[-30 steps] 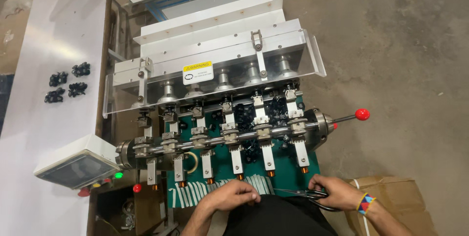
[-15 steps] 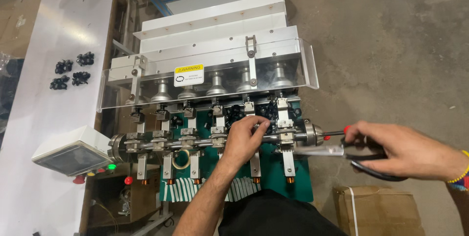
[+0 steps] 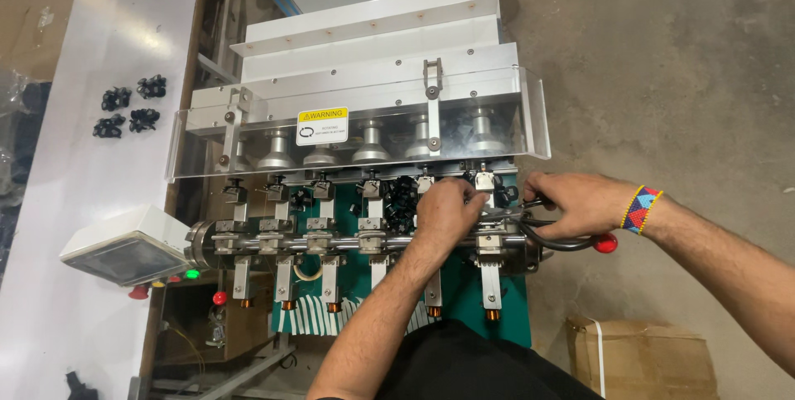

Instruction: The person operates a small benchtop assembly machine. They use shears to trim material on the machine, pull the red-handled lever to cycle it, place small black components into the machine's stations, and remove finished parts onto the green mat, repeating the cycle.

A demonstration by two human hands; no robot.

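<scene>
Far left on the white table [image 3: 74,160], well apart: four black clips [image 3: 128,108]. Mid-machine, left hand [image 3: 447,211] curled narrow over the horizontal shaft [image 3: 331,243], hemmed between neighbouring stations. Just right, right hand [image 3: 575,201] closed around black-handled scissors [image 3: 542,230] beside the red knob [image 3: 605,243], with open concrete floor [image 3: 679,77] beyond.

Your left hand [image 3: 447,211] rests curled over the horizontal steel shaft [image 3: 331,243] of the machine [image 3: 373,102], fingers bent down among the small black parts [image 3: 400,195] just behind it. Your right hand [image 3: 575,201], with a beaded wristband [image 3: 642,208], grips black-handled scissors [image 3: 546,230] just beside the left, their tips hidden behind your left hand. A red knob [image 3: 604,243] shows just below that hand. Off to the left, four black clips [image 3: 128,108] lie on the white table [image 3: 74,160], and a grey control box [image 3: 124,244] sits near the shaft's end.
</scene>
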